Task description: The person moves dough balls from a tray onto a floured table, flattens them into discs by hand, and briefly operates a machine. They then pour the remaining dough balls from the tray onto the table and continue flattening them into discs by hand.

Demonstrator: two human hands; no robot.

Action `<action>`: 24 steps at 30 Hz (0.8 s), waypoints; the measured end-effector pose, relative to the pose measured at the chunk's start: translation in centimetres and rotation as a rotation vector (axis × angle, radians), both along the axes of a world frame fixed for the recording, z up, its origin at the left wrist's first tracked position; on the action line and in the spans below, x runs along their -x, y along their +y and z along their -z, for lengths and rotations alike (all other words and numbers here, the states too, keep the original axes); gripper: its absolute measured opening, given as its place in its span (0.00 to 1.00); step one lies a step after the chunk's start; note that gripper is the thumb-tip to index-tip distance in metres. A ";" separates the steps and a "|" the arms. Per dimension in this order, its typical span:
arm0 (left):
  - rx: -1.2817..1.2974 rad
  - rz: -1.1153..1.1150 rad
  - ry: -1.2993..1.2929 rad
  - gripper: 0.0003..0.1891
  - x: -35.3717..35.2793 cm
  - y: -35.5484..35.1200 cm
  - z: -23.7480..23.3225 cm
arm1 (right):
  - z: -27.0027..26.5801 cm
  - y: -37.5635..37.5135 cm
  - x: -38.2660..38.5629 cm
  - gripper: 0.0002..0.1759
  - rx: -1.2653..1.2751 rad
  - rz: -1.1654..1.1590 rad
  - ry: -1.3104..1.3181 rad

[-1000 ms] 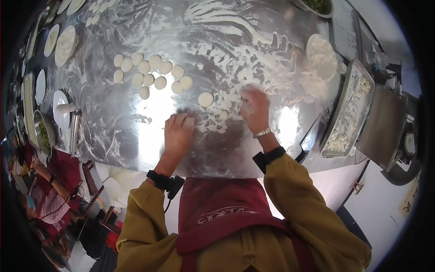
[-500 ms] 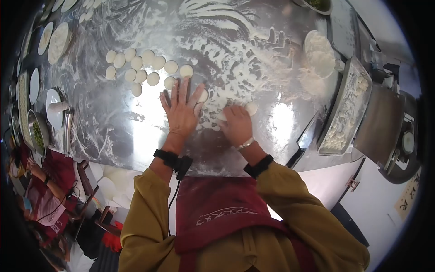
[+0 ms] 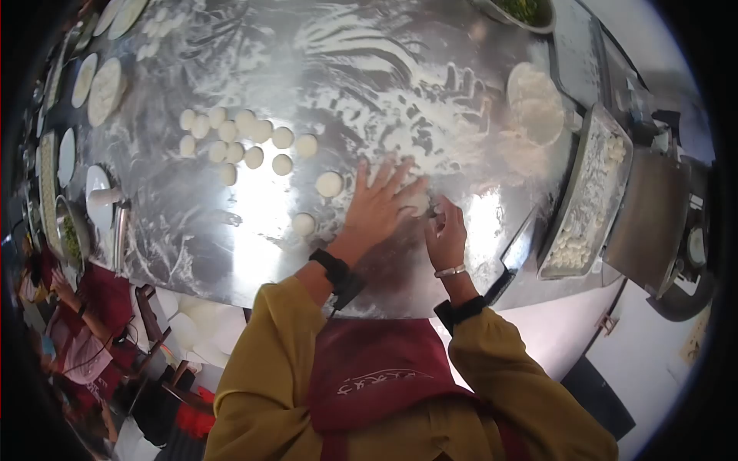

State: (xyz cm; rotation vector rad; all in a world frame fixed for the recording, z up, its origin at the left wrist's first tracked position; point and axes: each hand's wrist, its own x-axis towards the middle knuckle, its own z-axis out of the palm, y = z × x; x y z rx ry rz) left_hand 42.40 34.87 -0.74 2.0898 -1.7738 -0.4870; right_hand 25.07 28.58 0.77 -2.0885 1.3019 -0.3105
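Fingers spread, my left hand (image 3: 377, 206) reaches to the right over the floured metal table (image 3: 192, 246), its fingertips near a pale dough piece (image 3: 416, 203) that it partly covers. Just right of it is my right hand (image 3: 446, 237), fingers curled; whether anything is between them is too small to tell. Two round dough pieces lie left of my left hand, one (image 3: 329, 184) near the wrist's upper left and one (image 3: 304, 224) lower. Farther left, several flat dough rounds (image 3: 254, 157) lie in a loose group.
At the right are a knife (image 3: 516, 244), a floury tray (image 3: 584, 196) with small dough pieces, and a floured plate (image 3: 536, 107). Bowls of greens stand at the upper right (image 3: 523, 11) and left (image 3: 71, 234). Another person (image 3: 88, 323) is at the lower left.
My left hand has moved right and opened wide beside my right hand, uncovering dough pieces. My right hand has shifted right and slightly down. The view has shifted a little.
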 end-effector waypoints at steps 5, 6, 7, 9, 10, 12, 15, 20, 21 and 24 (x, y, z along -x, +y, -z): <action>0.136 0.125 -0.138 0.29 2.8 4.2 0.7 | -0.3 0.2 -0.8 0.31 -0.054 -0.055 -0.052; 0.157 0.204 -0.224 0.29 3.9 5.8 1.3 | 0.5 0.5 -0.7 0.31 -0.023 -0.084 -0.042; 0.149 0.198 -0.157 0.28 4.1 7.0 1.3 | 0.8 0.4 -0.9 0.30 0.014 -0.109 -0.032; 0.143 0.211 -0.012 0.27 2.6 8.9 1.5 | 0.8 1.0 -3.3 0.27 -0.055 -0.192 0.030; -0.033 0.217 0.020 0.26 0.0 8.5 -1.3 | 1.3 1.6 -5.1 0.27 -0.163 -0.168 0.081; -0.498 0.019 0.287 0.25 -6.2 7.3 -0.4 | 5.9 3.1 -9.6 0.28 0.100 -0.381 0.129; -0.041 -0.168 -0.062 0.27 -15.5 7.7 2.0 | 0.6 2.9 -18.4 0.35 -0.172 -0.301 -0.307; 0.037 -0.383 -0.405 0.27 -20.1 7.3 -2.6 | -7.6 1.3 -16.7 0.35 -0.236 -0.275 -0.439; 0.046 -0.384 -0.337 0.27 -19.4 6.8 -3.4 | -7.7 0.9 -14.6 0.35 -0.208 -0.262 -0.380; 0.106 -0.277 0.033 0.26 -14.9 3.2 -6.8 | -5.7 -0.3 -6.6 0.33 -0.092 -0.147 -0.271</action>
